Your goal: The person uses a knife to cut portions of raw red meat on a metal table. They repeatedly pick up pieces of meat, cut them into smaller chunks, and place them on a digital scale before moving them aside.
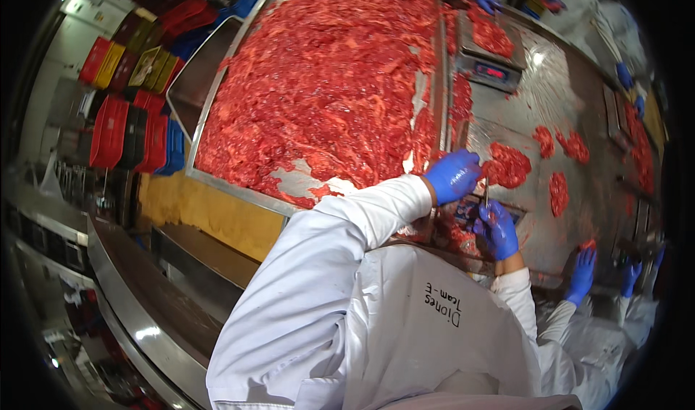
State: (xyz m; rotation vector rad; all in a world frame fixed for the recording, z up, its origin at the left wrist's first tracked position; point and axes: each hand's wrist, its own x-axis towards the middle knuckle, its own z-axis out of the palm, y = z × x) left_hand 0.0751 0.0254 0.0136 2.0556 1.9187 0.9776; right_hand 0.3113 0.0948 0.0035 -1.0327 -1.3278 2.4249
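Just right of the heaped metal tray [239, 193], the left hand [453, 176] bends its fingers beside a meat piece [510, 165], grip unclear; the right hand [499, 229] closes around a thin tool [486, 191]. Ahead stands a scale [486, 72]; rightward, bare desk [534, 245] opens between loose scraps [558, 194] and a co-worker's hand [581, 276].

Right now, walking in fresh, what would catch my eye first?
Probably the metal tray heaped with red meat, filling the upper middle. Then, at its lower right, the person's blue-gloved left hand beside a small meat pile, the right hand just below. Coloured crates are stacked on the left.
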